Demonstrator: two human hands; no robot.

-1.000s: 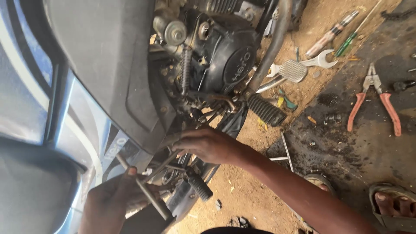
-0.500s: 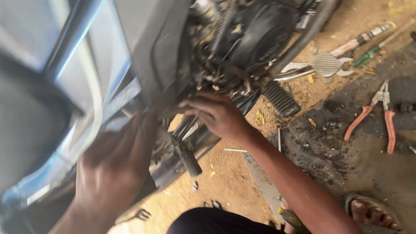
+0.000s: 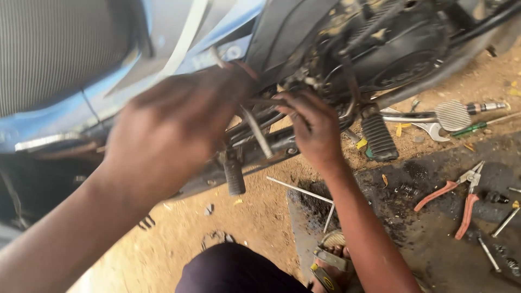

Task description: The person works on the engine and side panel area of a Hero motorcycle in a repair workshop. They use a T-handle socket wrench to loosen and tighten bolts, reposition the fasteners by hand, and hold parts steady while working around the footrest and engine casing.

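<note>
left hand [image 3: 173, 127]: blurred, curled round thin metal rod [image 3: 259, 135] under motorcycle [image 3: 304, 32] | right hand [image 3: 315, 127]: fingers pinched on part beside engine [image 3: 401, 49], part hidden | progress: judged mid-job, rod not seated, footpeg [image 3: 379, 137] on | ground: pliers [image 3: 461, 198], spanner [image 3: 431, 129], screwdriver [image 3: 477, 128] lying unused

Both hands, left hand [image 3: 173, 127] and right hand [image 3: 315, 127], are under the motorbike [image 3: 325, 38]. Pliers [image 3: 461, 192] lie on the ground to the right.
</note>
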